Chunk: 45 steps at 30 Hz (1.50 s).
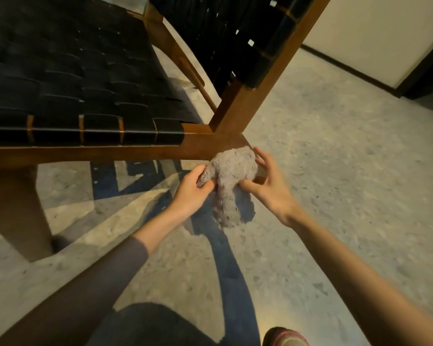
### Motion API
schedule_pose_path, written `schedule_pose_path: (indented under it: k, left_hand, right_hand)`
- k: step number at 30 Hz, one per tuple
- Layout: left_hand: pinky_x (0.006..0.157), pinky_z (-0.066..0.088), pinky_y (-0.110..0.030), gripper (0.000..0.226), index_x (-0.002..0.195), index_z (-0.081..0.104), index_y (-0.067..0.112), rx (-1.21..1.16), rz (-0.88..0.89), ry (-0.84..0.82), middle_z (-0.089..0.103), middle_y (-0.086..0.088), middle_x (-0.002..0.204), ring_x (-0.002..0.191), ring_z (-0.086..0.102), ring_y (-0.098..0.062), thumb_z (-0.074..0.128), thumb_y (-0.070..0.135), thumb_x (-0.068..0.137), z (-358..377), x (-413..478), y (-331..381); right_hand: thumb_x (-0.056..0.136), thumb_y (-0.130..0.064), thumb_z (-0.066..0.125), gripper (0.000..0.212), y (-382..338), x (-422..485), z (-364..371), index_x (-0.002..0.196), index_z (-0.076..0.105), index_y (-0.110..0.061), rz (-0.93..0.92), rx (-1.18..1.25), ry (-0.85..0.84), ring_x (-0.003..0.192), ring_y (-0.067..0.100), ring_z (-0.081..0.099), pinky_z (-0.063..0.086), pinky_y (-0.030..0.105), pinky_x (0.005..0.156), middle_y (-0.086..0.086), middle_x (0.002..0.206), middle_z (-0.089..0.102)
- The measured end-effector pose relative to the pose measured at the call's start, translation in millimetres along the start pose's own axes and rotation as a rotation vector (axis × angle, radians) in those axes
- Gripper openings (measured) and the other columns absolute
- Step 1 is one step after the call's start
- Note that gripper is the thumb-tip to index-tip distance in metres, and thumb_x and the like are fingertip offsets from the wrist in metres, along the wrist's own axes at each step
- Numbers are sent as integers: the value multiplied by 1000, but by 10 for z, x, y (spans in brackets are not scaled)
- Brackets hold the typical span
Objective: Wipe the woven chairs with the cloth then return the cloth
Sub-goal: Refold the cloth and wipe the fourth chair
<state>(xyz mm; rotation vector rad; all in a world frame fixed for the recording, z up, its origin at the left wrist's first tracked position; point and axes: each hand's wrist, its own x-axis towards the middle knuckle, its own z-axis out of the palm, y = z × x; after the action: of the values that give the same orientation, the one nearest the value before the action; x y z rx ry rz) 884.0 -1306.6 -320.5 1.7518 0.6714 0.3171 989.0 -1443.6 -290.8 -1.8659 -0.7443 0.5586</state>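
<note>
A wooden chair with a black woven seat (68, 96) and a black woven backrest (248, 41) fills the upper left. A fluffy grey cloth (231, 176) is bunched against the chair's wooden corner joint (220, 143), its tail hanging down. My left hand (194, 188) pinches the cloth's left side with curled fingers. My right hand (270, 181) grips the cloth's right side, thumb under it and fingers round its far edge.
The chair's thick front leg (18, 211) stands at the left. Speckled stone floor (348, 183) spreads to the right up to a pale wall (375, 28) with a dark skirting. My knee (145, 325) and shoe (285, 338) are at the bottom edge.
</note>
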Motion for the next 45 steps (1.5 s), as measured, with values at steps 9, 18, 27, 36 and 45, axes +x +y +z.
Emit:
schedule_pose_path:
  k: [9, 18, 27, 36, 45]
  left_hand:
    - [98, 40, -31, 25, 109, 57, 25, 118, -124, 296, 39, -2, 113, 105, 47, -17, 67, 22, 87, 137, 66, -195]
    - [65, 52, -25, 28, 114, 54, 10, -393, -263, 349, 61, -7, 98, 74, 56, -14, 66, 12, 88, 419, 240, 75]
    - [77, 54, -17, 22, 108, 63, 11, -960, -161, 479, 69, -3, 108, 96, 65, -10, 62, 2, 88, 813, 268, 101]
    - [89, 52, -29, 25, 94, 67, 26, -777, -73, 513, 72, 5, 99, 99, 67, -12, 64, 2, 87, 1137, 533, -84]
    - [78, 51, -26, 11, 94, 62, 8, -592, -312, 367, 67, -9, 94, 87, 63, -17, 65, 1, 86, 1829, 1060, -552]
  right_hand:
    - [77, -23, 77, 20, 407, 149, -149, 85, 59, -19, -238, -285, 198, 68, 20, 64, 52, 37, 60, 2, 76, 67]
    - [89, -17, 61, 18, 366, 528, -260, 105, 69, -17, -270, -348, 452, 77, -12, 43, 31, 0, 67, 7, 92, 53]
    - [89, -21, 66, 35, 413, 634, -44, 122, 60, -11, -555, -115, 371, 105, 6, 57, 46, 22, 93, -4, 114, 62]
    - [97, -20, 54, 39, 873, 862, -179, 135, 53, -17, -595, -232, 278, 110, 17, 53, 48, 37, 90, 1, 124, 54]
    - [97, -9, 46, 41, 1630, 1068, -489, 133, 45, -27, -180, -119, 57, 107, -7, 46, 40, 14, 92, -2, 122, 37]
